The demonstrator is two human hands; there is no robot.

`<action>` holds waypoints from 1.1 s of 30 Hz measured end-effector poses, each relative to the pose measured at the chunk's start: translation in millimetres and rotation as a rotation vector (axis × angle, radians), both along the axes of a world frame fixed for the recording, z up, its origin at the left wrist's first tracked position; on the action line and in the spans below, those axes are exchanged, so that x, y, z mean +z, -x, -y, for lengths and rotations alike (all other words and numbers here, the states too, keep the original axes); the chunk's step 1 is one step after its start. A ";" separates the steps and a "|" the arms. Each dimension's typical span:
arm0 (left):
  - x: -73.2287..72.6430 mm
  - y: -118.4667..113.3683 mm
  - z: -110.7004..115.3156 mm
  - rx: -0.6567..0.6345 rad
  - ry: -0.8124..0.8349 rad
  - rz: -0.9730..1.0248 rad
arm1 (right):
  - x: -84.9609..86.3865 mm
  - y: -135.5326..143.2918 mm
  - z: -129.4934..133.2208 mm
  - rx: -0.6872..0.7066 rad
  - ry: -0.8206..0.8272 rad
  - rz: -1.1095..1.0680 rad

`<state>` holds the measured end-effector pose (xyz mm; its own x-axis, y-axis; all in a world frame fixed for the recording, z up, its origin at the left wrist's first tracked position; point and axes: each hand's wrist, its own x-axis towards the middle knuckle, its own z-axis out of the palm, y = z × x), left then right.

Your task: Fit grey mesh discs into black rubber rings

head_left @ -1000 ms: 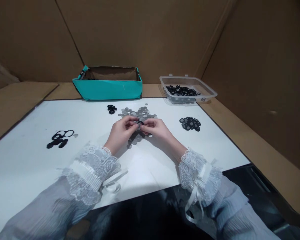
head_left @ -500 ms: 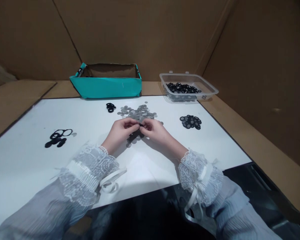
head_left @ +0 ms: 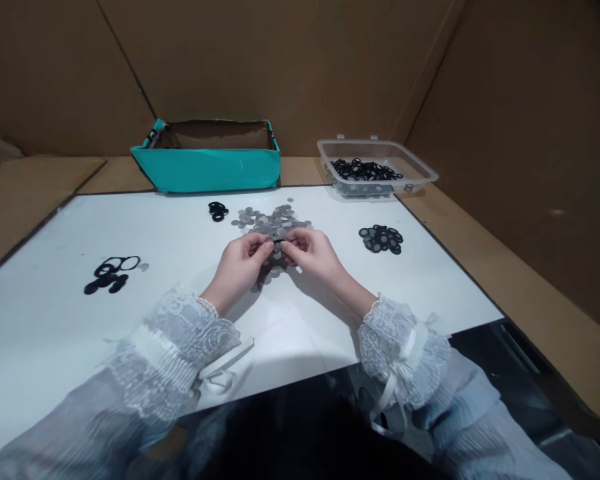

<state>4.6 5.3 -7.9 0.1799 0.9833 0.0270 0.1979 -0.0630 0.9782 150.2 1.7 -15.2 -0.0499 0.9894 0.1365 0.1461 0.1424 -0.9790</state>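
Note:
Over a pile of small grey discs (head_left: 279, 218) at the middle of the white board, my left hand (head_left: 240, 265) and my right hand (head_left: 314, 255) face each other. A small black ring (head_left: 279, 241), seen nearly edge-on, is pinched between the thumbs and fingers of both hands. Whether a disc sits in the ring cannot be made out. The hands partly cover the pile and throw a shadow on it. To the right lies a heap of black rings with grey centres (head_left: 381, 239).
A teal box (head_left: 215, 170) stands at the back left. At the back right is a clear plastic container (head_left: 414, 175) holding many black rings. Several black rings (head_left: 219, 211) lie before the teal box, and black pieces (head_left: 111, 275) rest at the left of the white board (head_left: 170, 233).
The fingertips of my two hands have moved slightly apart, and the black ring between them now shows more. The whole view has shifted a little.

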 end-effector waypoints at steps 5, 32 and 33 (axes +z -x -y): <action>-4.5 0.7 2.1 0.111 -0.256 -0.174 | 3.7 4.8 -0.7 0.032 0.146 -0.100; 0.3 0.4 7.2 0.091 -0.197 -0.104 | 1.1 8.0 2.7 0.023 0.201 -0.208; 0.2 0.8 7.7 0.082 -0.204 -0.108 | 1.7 7.2 2.2 0.049 0.219 -0.215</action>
<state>3.8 -2.4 -7.7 0.1122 0.9708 0.2119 0.3128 -0.2370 0.9198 143.0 -0.6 -13.5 -0.0913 0.9936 -0.0671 -0.0693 -0.0736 -0.9949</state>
